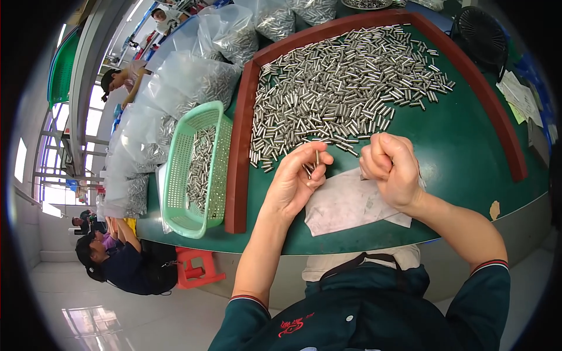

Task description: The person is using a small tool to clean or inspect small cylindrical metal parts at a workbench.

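Left hand (295,178) pinches small metal pins (316,159) upright between fingertips; right hand (391,167) curled closed, contents hidden. Grey cloth (345,205) under both hands on green table (468,146). Pile of loose pins (345,88) beyond, green basket (175,193) at left. Pins look stiff, light, slick: best gripped mid-shaft.

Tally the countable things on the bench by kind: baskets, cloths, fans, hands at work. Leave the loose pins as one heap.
Green basket: 1
Grey cloth: 1
Black fan: 1
Heap of metal pins: 1
Hands: 2, the left hand pinching a few pins, the right hand closed in a fist
Total: 6
The clear bags of pins overlap too much to count.
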Demonstrator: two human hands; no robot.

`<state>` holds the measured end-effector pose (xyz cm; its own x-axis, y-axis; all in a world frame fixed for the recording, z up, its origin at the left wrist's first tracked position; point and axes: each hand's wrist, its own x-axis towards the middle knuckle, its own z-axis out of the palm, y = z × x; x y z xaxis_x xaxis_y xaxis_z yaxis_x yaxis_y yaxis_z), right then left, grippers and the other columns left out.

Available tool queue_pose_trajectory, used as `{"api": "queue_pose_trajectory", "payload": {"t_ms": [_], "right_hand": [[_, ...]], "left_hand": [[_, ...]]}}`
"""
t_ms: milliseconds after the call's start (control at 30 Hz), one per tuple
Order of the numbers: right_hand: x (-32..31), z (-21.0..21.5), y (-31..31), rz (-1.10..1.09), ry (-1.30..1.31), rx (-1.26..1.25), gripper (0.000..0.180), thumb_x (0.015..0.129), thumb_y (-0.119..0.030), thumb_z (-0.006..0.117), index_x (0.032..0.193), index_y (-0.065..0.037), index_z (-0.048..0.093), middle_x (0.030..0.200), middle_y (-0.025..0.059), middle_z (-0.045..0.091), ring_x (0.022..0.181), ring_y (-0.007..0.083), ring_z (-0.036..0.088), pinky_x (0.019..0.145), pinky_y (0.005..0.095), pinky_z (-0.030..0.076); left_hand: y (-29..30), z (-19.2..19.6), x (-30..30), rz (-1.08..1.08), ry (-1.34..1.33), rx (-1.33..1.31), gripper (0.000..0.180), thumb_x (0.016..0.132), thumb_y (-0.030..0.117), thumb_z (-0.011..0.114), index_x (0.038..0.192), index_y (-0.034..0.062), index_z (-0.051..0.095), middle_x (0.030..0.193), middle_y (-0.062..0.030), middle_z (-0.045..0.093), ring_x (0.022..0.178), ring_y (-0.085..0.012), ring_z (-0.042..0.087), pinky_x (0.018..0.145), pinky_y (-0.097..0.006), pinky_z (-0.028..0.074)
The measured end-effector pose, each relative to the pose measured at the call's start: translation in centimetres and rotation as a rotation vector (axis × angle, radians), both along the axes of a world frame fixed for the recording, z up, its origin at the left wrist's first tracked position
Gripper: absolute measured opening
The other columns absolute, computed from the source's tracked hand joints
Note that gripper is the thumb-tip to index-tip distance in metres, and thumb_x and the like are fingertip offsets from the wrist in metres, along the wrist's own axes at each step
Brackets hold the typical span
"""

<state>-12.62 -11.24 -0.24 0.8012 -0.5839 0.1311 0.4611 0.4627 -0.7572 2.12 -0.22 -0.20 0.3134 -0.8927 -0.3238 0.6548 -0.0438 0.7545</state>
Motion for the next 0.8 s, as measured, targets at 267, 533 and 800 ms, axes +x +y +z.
{"api": "queue_pose_trajectory", "payload": {"t_ms": [267, 533, 800], "right_hand": [[0.3, -0.1, -0.1, 0.006, -0.012, 0.022, 0.035, 0.085, -0.020, 0.032, 0.052, -0.009, 0.027, 0.043, -0.0020, 0.026, 0.041, 0.0068, 0.019, 0.041, 0.0232, 0.018], [0.1, -0.3, -0.2, -0.020, 0.014, 0.026, 0.034, 0.084, -0.019, 0.032, 0.051, -0.010, 0.026, 0.043, -0.0020, 0.026, 0.040, 0.0070, 0.020, 0.040, 0.0234, 0.019], [0.3, 0.1, -0.1, -0.028, 0.022, 0.017, 0.037, 0.086, -0.022, 0.032, 0.051, -0.011, 0.026, 0.042, -0.0023, 0.025, 0.040, 0.0076, 0.019, 0.040, 0.0238, 0.018]], "left_hand": [[-1.6, -0.6, -1.2, 0.144, -1.607, 0.079, 0.010, 0.072, 0.004, 0.062, 0.082, 0.0017, 0.063, 0.059, -0.0062, 0.057, 0.046, -0.0137, 0.048, 0.044, -0.025, 0.038], [-2.2, -0.8, -1.4, -0.007, -1.757, 0.067, 0.014, 0.067, 0.010, 0.066, 0.079, 0.0035, 0.062, 0.063, -0.0108, 0.058, 0.053, -0.0230, 0.056, 0.049, -0.031, 0.043], [-2.2, -1.6, -1.3, 0.084, -1.881, 0.025, 0.012, 0.067, 0.008, 0.067, 0.078, 0.0036, 0.063, 0.058, -0.0092, 0.057, 0.046, -0.0176, 0.053, 0.045, -0.028, 0.041]]}}
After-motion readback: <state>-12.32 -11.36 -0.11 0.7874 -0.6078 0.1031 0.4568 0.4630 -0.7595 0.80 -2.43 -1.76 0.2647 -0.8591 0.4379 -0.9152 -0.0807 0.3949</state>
